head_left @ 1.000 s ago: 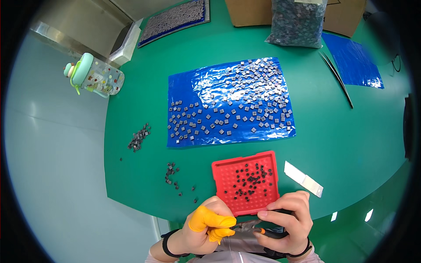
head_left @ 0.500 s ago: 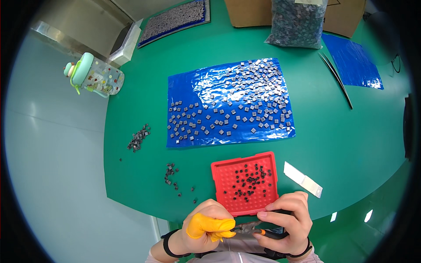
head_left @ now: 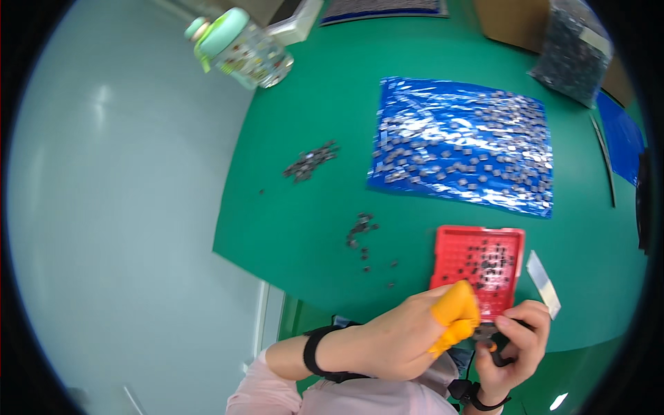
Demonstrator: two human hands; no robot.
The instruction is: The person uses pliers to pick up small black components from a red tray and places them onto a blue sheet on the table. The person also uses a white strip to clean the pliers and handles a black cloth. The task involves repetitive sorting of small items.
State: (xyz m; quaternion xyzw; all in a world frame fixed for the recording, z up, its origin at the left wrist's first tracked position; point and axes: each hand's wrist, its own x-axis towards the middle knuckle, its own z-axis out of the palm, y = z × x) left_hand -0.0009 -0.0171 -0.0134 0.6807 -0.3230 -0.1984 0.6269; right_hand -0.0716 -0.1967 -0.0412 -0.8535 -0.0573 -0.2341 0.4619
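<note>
My left hand (head_left: pixel 415 332), with yellow finger cots (head_left: pixel 455 321) on its thumb and finger, is closed in a pinch beside the tool's head. Whatever it pinches is hidden by the fingers. Wrapped in my right hand (head_left: pixel 524 342) is a small plier-like hand tool (head_left: pixel 503 355) with dark handles and a bit of orange near the pivot; its jaws are blurred. Both hands are at the near edge of a red studded tray (head_left: pixel 451 250). Small black pieces (head_left: pixel 492 261) lie scattered over the tray's right part. My left fingers cover its near left corner.
Behind the tray, a blue plastic sheet (head_left: pixel 415 104) bears many small grey square pieces. Dark pieces form a pile (head_left: pixel 311 162) and a looser cluster (head_left: pixel 361 225) leftward. A white strip (head_left: pixel 543 280), tweezers (head_left: pixel 604 162), filled plastic bag (head_left: pixel 574 59) and bottle (head_left: pixel 256 59) surround them.
The view has swung left, so the table's contents appear farther right. My left fingers have come up over the tray's near left corner. The tool is still in my right hand.
</note>
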